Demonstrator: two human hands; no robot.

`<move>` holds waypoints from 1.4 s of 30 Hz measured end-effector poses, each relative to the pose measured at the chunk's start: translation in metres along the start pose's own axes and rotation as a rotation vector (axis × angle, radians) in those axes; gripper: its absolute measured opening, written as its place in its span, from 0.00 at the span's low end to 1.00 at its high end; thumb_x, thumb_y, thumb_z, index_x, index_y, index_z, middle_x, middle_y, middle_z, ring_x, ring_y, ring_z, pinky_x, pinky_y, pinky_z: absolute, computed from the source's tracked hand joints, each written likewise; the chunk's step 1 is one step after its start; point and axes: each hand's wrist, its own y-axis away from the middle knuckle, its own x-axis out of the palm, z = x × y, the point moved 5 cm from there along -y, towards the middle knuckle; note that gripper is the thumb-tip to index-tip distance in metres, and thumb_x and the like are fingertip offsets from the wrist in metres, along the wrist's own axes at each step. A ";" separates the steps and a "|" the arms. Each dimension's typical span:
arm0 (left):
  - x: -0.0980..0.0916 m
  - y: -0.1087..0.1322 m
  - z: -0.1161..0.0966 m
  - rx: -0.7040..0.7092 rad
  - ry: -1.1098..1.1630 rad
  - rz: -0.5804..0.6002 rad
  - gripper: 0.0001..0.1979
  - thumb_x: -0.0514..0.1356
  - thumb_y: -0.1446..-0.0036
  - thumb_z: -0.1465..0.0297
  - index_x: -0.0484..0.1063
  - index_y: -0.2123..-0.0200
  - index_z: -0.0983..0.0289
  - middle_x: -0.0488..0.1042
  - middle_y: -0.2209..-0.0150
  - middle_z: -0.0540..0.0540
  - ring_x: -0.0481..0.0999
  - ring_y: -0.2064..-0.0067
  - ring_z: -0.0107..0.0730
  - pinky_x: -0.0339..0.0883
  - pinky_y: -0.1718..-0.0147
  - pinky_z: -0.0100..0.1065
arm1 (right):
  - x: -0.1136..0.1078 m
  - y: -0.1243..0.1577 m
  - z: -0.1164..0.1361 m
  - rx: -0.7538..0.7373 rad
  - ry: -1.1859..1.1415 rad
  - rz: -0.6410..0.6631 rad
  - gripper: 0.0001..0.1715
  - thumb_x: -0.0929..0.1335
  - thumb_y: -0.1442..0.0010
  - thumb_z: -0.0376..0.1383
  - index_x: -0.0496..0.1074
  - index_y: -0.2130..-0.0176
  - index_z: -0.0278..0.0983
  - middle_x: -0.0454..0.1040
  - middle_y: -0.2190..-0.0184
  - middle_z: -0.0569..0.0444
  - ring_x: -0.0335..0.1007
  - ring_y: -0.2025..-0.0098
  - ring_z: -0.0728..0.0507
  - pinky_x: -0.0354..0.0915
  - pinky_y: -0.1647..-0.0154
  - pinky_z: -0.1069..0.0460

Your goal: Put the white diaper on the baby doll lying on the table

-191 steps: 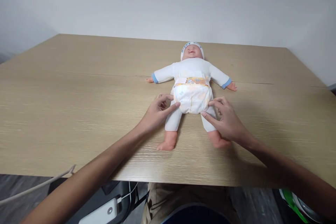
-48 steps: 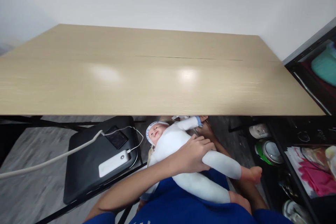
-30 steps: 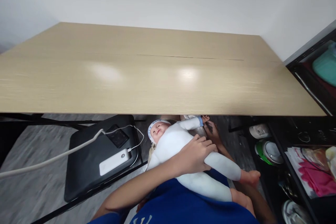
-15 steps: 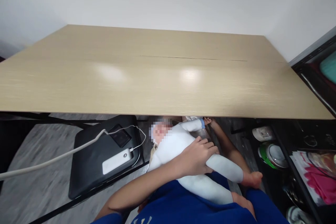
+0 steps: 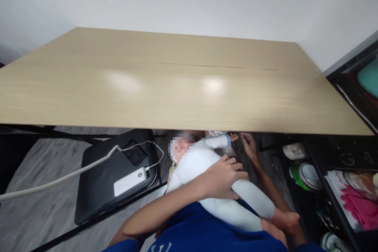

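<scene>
A baby doll (image 5: 195, 161) in a white suit with blue cuffs lies on its back across my lap, its head to the left near the table edge. My left hand (image 5: 224, 176) is wrapped over the doll's middle and upper leg. My right hand (image 5: 248, 143) is just under the table edge, right of the doll's small hand and apart from it. Its fingers look slightly curled and spread, with nothing visible in them. The doll's feet rest over my right forearm.
The wooden table (image 5: 183, 90) spans the view above my lap. On the left, a black stool seat (image 5: 97, 185) holds a white power bank (image 5: 130, 182) with a cable and a dark device. Black shelves (image 5: 319, 165) with jars and pink cloth stand right.
My right hand has moved right, away from the doll's small hand, and its forearm has shifted right and down. The doll's raised leg has dropped slightly. My left hand stays in place.
</scene>
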 end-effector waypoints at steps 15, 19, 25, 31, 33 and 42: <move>-0.002 0.050 0.003 -0.172 0.241 -0.420 0.21 0.63 0.26 0.54 0.72 0.36 0.54 0.77 0.36 0.59 0.75 0.35 0.48 0.66 0.34 0.47 | 0.074 -0.029 0.077 -0.264 0.254 0.826 0.26 0.76 0.37 0.35 0.80 0.40 0.41 0.82 0.39 0.45 0.78 0.39 0.33 0.71 0.36 0.42; 0.029 0.150 0.040 -0.673 0.192 -0.904 0.15 0.58 0.25 0.56 0.71 0.45 0.57 0.76 0.41 0.64 0.76 0.37 0.52 0.69 0.35 0.55 | 0.061 -0.018 0.098 -0.361 0.295 0.760 0.21 0.72 0.31 0.36 0.79 0.40 0.42 0.80 0.38 0.45 0.76 0.36 0.34 0.69 0.33 0.43; 0.100 0.220 0.078 -1.096 0.525 -0.712 0.34 0.64 0.42 0.41 0.77 0.45 0.61 0.83 0.46 0.64 0.81 0.43 0.63 0.76 0.40 0.62 | 0.051 -0.010 0.134 -0.417 0.321 0.682 0.19 0.70 0.28 0.36 0.79 0.40 0.39 0.81 0.41 0.45 0.78 0.38 0.34 0.70 0.36 0.43; 0.078 0.222 0.043 -1.025 0.606 -0.716 0.30 0.68 0.44 0.54 0.77 0.40 0.58 0.85 0.43 0.60 0.84 0.42 0.62 0.81 0.43 0.56 | 0.032 -0.001 0.160 -0.464 0.316 0.633 0.19 0.70 0.26 0.39 0.78 0.39 0.40 0.82 0.45 0.46 0.79 0.42 0.34 0.72 0.40 0.42; 0.070 0.226 0.034 -1.008 0.654 -0.726 0.31 0.68 0.43 0.57 0.74 0.38 0.58 0.85 0.44 0.58 0.85 0.43 0.59 0.83 0.47 0.53 | 0.018 0.002 0.172 -0.482 0.257 0.592 0.18 0.70 0.26 0.39 0.78 0.39 0.42 0.82 0.46 0.49 0.79 0.43 0.35 0.72 0.40 0.42; -0.048 0.198 0.056 -0.774 0.366 -0.605 0.23 0.66 0.42 0.61 0.71 0.44 0.59 0.85 0.55 0.54 0.87 0.57 0.50 0.79 0.62 0.39 | -0.050 -0.027 0.204 -0.486 0.205 0.300 0.22 0.73 0.31 0.39 0.78 0.39 0.48 0.84 0.46 0.51 0.81 0.46 0.33 0.75 0.46 0.40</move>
